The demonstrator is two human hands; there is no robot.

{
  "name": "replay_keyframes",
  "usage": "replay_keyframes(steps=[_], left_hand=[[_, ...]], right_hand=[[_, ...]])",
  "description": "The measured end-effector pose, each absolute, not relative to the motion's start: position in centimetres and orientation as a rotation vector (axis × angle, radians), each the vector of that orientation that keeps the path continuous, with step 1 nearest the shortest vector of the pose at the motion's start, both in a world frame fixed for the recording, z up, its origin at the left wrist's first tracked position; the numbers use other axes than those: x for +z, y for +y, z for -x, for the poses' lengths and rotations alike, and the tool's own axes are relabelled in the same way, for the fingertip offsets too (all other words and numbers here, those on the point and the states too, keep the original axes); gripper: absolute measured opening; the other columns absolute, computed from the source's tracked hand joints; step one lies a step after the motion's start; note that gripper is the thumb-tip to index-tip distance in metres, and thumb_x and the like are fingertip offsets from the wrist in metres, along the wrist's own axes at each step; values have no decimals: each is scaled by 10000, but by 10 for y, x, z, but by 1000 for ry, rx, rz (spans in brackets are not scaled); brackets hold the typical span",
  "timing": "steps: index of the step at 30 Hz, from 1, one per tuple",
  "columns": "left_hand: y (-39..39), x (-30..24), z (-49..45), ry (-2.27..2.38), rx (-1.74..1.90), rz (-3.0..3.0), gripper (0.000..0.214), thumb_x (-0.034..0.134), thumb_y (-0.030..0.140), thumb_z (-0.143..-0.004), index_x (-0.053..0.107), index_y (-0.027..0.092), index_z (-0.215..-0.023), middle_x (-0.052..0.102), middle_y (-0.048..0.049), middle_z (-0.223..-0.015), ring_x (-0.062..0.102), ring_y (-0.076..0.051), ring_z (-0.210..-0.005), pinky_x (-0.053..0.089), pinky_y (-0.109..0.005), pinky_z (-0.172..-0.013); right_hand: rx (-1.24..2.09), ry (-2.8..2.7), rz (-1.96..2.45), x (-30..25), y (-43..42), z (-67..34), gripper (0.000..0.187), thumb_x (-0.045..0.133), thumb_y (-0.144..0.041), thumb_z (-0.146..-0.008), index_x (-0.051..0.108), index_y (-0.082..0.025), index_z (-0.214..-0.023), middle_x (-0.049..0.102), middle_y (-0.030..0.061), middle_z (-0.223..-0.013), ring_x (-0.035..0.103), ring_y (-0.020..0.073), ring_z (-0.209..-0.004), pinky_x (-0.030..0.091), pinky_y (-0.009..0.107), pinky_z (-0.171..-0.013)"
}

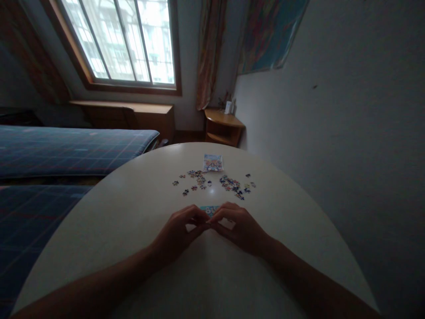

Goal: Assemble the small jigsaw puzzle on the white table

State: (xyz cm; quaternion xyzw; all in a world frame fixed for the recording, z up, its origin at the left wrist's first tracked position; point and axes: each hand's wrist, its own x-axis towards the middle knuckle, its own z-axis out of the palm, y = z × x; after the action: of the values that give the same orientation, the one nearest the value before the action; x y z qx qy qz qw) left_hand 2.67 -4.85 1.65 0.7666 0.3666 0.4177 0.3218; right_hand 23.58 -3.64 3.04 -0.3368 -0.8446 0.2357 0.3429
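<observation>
Both hands meet over a round white table (133, 212). My left hand (181, 230) and my right hand (239, 226) have their fingers pinched together, tip to tip, on a small light-blue patch of joined puzzle pieces (209, 209) lying on the table. Farther away lie several loose puzzle pieces (199, 180), spread in two groups, the right group (235, 185) a bit nearer the wall. Beyond them sits a small colourful picture card (213, 162), flat on the table.
A bed with a blue checked cover (66, 148) runs along the left of the table. A wooden corner shelf (223, 124) stands beyond the table's far edge under a curtain. A grey wall (348, 133) is close on the right. A bright window (126, 40) is at the back.
</observation>
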Motion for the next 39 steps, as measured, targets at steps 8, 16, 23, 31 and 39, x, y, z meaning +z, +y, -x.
replay_keyframes(steps=[8,16,23,31,39], left_hand=[[-25,7,-8,1142,1082,-2249,157,523,169,-925,646,204,-1017,718,-62,-1056,682,-196,-980,561,-388,-905],[-17,-2,-5,1099,900,-2449,317,399,121,-970,639,205,-1160,640,-80,-1302,597,-198,-1212,496,-433,-1043],[-21,-3,-4,1087,742,-2525,352,449,136,-955,633,218,-1244,602,-75,-1372,530,-230,-1300,446,-461,-1098],[-22,-5,-4,1056,726,-2564,322,497,175,-949,651,233,-1226,606,-84,-1362,533,-247,-1293,439,-474,-1099],[-22,-3,-5,1068,666,-2605,330,471,164,-952,638,216,-1232,597,-82,-1373,521,-247,-1304,440,-474,-1099]], right_hand=[[677,-1913,1160,42,-25,-254,57,656,-245,-816,665,-215,-769,761,30,-838,695,187,-766,527,325,-737],[618,-2045,1222,40,-13,-269,122,610,-257,-863,719,-212,-893,740,18,-809,667,160,-709,503,276,-647],[582,-2200,1211,38,-12,-271,85,662,-237,-860,735,-202,-884,744,28,-834,676,167,-773,507,296,-739],[584,-2244,1187,28,-11,-268,114,673,-175,-812,760,-218,-871,744,24,-794,670,159,-754,507,282,-733],[494,-2283,1100,25,-9,-264,121,702,-119,-789,757,-211,-846,752,24,-791,671,168,-773,495,300,-767]])
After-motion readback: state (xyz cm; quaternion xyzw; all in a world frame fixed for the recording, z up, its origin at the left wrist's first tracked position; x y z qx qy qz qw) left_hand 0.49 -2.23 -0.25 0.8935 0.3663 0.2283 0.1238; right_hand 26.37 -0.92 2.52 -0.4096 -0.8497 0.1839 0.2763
